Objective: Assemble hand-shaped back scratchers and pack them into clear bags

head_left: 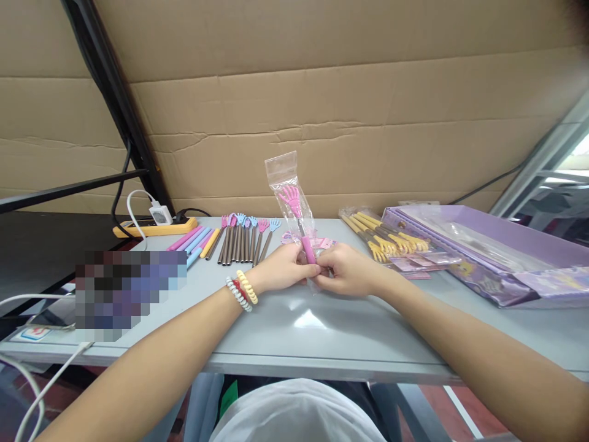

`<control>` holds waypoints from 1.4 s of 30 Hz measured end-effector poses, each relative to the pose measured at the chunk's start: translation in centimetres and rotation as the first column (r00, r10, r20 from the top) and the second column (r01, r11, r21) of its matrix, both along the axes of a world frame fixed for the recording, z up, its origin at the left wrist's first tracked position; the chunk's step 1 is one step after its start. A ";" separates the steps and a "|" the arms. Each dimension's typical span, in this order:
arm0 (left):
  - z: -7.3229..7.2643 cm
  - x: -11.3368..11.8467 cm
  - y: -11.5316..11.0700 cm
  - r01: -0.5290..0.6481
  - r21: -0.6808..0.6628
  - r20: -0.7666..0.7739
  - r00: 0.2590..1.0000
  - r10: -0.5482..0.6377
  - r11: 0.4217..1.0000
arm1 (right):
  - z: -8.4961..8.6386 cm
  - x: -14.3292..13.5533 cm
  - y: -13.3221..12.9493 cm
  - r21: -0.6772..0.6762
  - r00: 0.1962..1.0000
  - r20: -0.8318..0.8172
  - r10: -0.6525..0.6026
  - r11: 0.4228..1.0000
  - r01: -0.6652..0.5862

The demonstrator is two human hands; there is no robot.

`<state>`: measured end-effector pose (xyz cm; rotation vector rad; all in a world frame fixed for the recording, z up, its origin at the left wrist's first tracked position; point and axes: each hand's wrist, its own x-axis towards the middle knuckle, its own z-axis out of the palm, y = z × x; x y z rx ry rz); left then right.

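A pink hand-shaped scratcher (291, 197) stands nearly upright inside a clear plastic bag (282, 169) above the middle of the table. My left hand (288, 267) pinches the bagged scratcher near its pink handle, with scrunchy coil bands around the wrist. My right hand (347, 270) is closed on the lower part of the same bag, its fingers meeting those of my left hand. Behind them, pink printed cards (324, 243) lie partly hidden. Left of my hands are several scratcher heads on metal rods (239, 239) and several coloured handles (196, 239).
Bagged yellow scratchers (391, 239) and printed cards lie to the right, beside an open purple box (488, 270). At the back left are an orange power strip (170, 228) and cables. A blurred-out object (131, 291) sits at the left on the grey table (331, 344).
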<state>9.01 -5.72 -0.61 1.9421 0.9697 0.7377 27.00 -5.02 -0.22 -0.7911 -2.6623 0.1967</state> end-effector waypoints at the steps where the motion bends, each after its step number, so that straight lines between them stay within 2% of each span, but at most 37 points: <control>1: 0.0 0.0 0.0 -0.002 0.003 -0.003 1.000 0.002 1.000 | 0.0 0.0 0.0 -0.002 1.000 0.004 0.003 1.000 -0.003; 21: 0.6 0.0 -0.5 0.025 0.015 -0.039 0.999 -0.024 1.000 | 0.1 0.0 -0.1 -0.054 1.000 0.010 0.014 0.998 -0.013; 26: 0.7 -0.1 -0.6 -0.010 0.129 -0.151 0.988 0.030 0.992 | 0.0 0.0 -0.1 -0.042 1.000 -0.007 0.028 0.999 -0.028; 32: 0.9 -0.2 -0.9 0.053 0.273 -0.196 0.981 0.001 0.961 | 0.0 0.0 0.0 -0.024 0.999 0.027 0.020 1.000 -0.020; 39: 1.1 -0.2 -1.0 0.057 0.304 -0.191 0.982 0.002 0.951 | 0.0 -0.1 -0.1 -0.001 0.999 0.037 0.024 1.000 -0.024; 42: 0.9 -0.3 -0.8 0.040 0.272 -0.164 0.987 0.005 0.962 | 0.1 -0.1 -0.2 -0.003 1.000 0.012 0.025 1.000 -0.025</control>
